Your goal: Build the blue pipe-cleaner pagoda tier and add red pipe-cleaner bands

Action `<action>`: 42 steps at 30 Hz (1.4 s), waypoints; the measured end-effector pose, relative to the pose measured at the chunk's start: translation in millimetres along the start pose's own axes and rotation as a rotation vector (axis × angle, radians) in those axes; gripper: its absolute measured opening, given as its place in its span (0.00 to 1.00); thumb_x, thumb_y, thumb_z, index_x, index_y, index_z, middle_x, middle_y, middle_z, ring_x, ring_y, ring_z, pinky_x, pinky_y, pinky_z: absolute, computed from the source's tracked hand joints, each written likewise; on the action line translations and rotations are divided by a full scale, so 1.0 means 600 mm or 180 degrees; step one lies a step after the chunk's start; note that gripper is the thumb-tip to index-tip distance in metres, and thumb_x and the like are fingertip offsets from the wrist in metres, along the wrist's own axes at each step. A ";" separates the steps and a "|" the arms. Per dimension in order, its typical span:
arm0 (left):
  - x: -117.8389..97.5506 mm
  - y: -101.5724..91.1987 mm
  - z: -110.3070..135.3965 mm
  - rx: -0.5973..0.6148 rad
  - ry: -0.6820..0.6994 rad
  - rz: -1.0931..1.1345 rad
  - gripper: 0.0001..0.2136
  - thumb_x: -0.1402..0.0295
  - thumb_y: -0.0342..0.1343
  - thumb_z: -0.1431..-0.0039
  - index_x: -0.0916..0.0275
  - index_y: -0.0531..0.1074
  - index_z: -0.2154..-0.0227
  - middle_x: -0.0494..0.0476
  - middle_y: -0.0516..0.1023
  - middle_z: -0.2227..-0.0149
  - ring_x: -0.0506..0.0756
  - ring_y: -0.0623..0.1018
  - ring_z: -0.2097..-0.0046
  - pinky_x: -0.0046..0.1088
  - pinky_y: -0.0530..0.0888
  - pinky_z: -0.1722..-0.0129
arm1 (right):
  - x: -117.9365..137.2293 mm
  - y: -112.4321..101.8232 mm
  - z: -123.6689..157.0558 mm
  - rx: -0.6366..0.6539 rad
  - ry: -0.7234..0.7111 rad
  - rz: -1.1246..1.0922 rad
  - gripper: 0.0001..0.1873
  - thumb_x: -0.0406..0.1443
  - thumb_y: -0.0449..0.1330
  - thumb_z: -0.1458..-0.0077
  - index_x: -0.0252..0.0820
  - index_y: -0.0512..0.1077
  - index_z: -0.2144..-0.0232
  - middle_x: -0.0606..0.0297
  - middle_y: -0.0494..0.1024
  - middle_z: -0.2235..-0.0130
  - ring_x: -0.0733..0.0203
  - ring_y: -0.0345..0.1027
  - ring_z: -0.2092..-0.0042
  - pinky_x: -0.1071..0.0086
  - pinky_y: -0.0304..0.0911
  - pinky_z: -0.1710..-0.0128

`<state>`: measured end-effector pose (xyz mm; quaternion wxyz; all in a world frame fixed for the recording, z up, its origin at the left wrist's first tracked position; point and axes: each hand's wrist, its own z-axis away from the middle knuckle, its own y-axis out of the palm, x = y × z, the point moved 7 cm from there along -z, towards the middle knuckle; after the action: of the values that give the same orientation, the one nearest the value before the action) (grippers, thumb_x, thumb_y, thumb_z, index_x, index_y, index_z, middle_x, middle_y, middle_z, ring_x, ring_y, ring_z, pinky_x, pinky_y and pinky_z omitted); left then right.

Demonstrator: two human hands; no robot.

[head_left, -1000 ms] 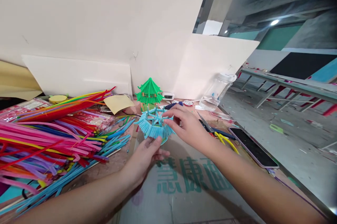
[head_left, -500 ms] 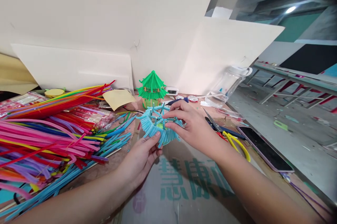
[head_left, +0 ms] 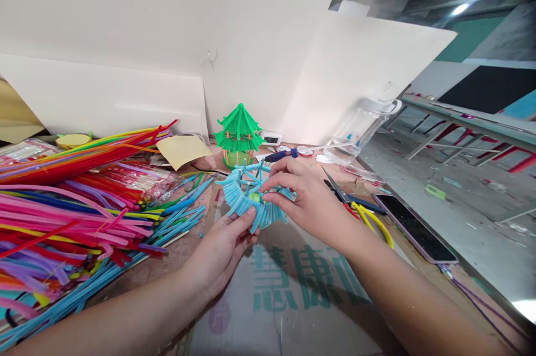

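A light-blue pipe-cleaner roof model (head_left: 240, 200), a ring of slanting strips around an open frame of small posts, is held above the cardboard. My left hand (head_left: 237, 233) grips its lower front edge, thumb on top and fingers underneath. On the right side, my right hand (head_left: 299, 188) pinches at a post on the inner frame with thumb and forefinger; the fingertips partly cover that spot. Through the frame's middle a yellow-green patch shows. Just behind stands a finished-looking green pipe-cleaner pavilion (head_left: 238, 130) with a two-tier roof.
Bundles of coloured pipe cleaners (head_left: 75, 211) fill the left side. To the right lie scissors (head_left: 335, 186), yellow-handled pliers (head_left: 374, 222) and a phone (head_left: 414, 227). A clear bottle (head_left: 362, 127) and a small digital display (head_left: 271, 138) stand near the white board. Printed cardboard (head_left: 268, 311) covers the front.
The camera view has shifted slightly, so the background sits a little higher and to the left. Both hands keep nearly the same hold on the blue roof model.
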<state>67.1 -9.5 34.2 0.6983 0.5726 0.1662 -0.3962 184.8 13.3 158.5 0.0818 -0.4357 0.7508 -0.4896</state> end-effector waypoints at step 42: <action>-0.050 0.016 0.019 -0.0017 0.0131 -0.0027 0.16 0.63 0.75 0.53 0.63 0.80 0.63 0.55 0.81 0.65 0.50 0.78 0.67 0.23 0.79 0.68 | -0.041 -0.119 0.006 -0.0750 0.0412 -0.0020 0.06 0.35 0.61 0.35 0.44 0.79 0.61 0.60 0.79 0.59 0.59 0.75 0.59 0.66 0.68 0.63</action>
<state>52.9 -8.8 64.3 0.6946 0.5780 0.1840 -0.3868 242.9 19.1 206.6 -0.0201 -0.4122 0.8055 -0.4253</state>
